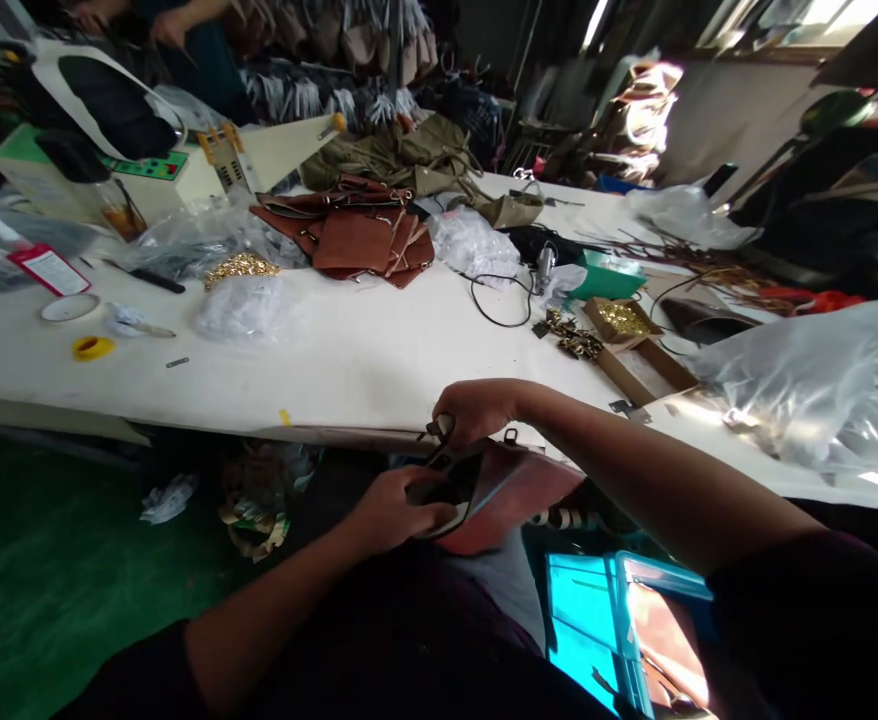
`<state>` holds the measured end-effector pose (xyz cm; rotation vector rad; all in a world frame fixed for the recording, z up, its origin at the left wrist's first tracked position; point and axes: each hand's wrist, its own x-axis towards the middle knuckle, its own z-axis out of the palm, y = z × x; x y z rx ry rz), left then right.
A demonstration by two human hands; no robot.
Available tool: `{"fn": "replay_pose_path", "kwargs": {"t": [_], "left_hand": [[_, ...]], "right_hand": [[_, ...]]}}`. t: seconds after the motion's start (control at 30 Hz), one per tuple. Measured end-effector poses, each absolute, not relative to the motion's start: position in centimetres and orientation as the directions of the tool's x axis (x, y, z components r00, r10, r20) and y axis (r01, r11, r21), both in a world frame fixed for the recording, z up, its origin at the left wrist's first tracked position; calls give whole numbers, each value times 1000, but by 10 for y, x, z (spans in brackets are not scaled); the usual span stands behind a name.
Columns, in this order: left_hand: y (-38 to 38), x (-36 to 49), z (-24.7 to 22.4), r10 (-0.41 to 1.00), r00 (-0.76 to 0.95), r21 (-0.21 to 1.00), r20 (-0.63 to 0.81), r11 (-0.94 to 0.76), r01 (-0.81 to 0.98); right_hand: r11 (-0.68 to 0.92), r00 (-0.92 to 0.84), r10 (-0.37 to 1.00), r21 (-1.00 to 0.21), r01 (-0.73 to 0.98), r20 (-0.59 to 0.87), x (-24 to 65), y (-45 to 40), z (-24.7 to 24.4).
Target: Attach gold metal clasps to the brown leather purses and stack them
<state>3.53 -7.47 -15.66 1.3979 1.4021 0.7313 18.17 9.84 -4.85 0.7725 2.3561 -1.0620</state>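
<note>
A reddish-brown leather bag (518, 495) rests at the table's front edge, tilted in my lap area, with its dark opening facing up. My left hand (401, 510) is closed on the bag's near rim, thumb outside and fingers reaching over the opening. At the far rim, my right hand (473, 410) is closed in a fist. Something small and dark sticks out below its fingers, too blurred to name. A small dark metal buckle (512, 436) shows on the bag's edge beside the right hand.
Brown leather bags (364, 240) lie on the white table (334, 360) behind. Small cardboard boxes (645, 370) with gold hardware stand right, near a plastic bag (821, 390). A glue bottle (49, 268) lies left. A blue crate (585, 610) stands below; another person's hands (173, 28) show behind.
</note>
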Motion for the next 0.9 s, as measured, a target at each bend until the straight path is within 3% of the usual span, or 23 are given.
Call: {"fn": "replay_pose_path", "kwargs": {"t": [0.17, 0.33, 0.43, 0.5, 0.57, 0.67, 0.77, 0.9], "left_hand": [[-67, 48, -183, 945, 111, 933, -307, 276, 231], [-58, 60, -187, 934, 38, 923, -354, 343, 177], [-58, 66, -183, 922, 2, 916, -388, 385, 110], [-56, 69, -181, 902, -17, 901, -431, 431, 38], [-52, 70, -179, 881, -20, 881, -473, 472, -20], [-48, 68, -179, 888, -33, 889, -458, 458, 3], [-45, 67, -180, 907, -49, 905, -418, 420, 64], [-45, 69, -181, 909, -82, 908, -409, 415, 66]], "right_hand": [[633, -725, 368, -413, 654, -583, 153, 117, -75], [667, -747, 382, -397, 631, -544, 139, 130, -85], [683, -770, 458, -379, 624, -444, 140, 133, -82], [642, -780, 559, -449, 621, -280, 143, 128, -72], [536, -739, 670, -638, 553, -77, 148, 114, -61], [279, -542, 833, -929, 243, 109, 157, 83, -55], [126, -294, 948, -992, 0, 121, 166, 56, -74], [101, -49, 993, -986, -133, 108, 173, 48, -114]]}}
